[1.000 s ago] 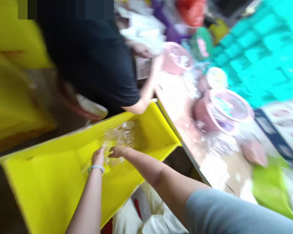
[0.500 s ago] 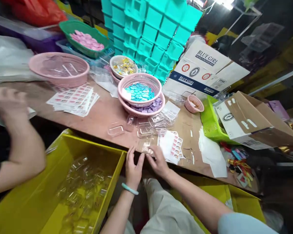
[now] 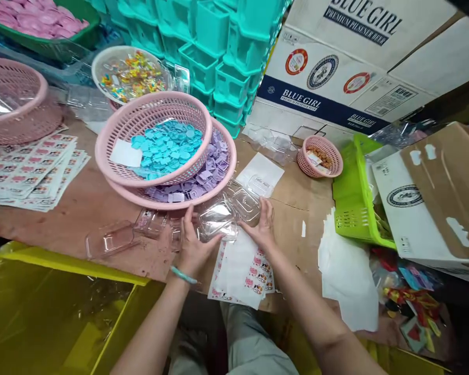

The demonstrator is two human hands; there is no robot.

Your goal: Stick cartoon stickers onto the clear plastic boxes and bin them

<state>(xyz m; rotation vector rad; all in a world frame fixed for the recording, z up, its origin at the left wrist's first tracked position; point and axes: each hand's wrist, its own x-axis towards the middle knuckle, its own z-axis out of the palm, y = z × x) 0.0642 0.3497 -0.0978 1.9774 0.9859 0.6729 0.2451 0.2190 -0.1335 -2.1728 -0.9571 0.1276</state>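
Both my hands are at a cluster of clear plastic cases [image 3: 218, 216] on the table, just in front of the pink baskets. My left hand [image 3: 193, 245] is at the cluster's left side, thumb and fingers spread wide apart. On the opposite side, my right hand [image 3: 261, 224] also has its thumb and fingers apart, close against the cases. Whether the fingertips press on the plastic I cannot tell. Under and below the hands lie sticker sheets [image 3: 254, 276] with a blank white paper on top. Another clear case [image 3: 111, 240] rests to the left.
A pink basket [image 3: 156, 104] of blue pieces sits on a larger one with purple pieces [image 3: 214, 161]. Stacked teal bins [image 3: 207, 31] and a beer carton [image 3: 320, 104] stand behind. Right are a small pink basket [image 3: 319, 156] and green basket [image 3: 349, 208]; a yellow bin [image 3: 70, 265] is lower left.
My view has moved closer to the table. Both hands have moved from the small clear packet at the table's front edge forward to the clear cases, spreading apart around them.
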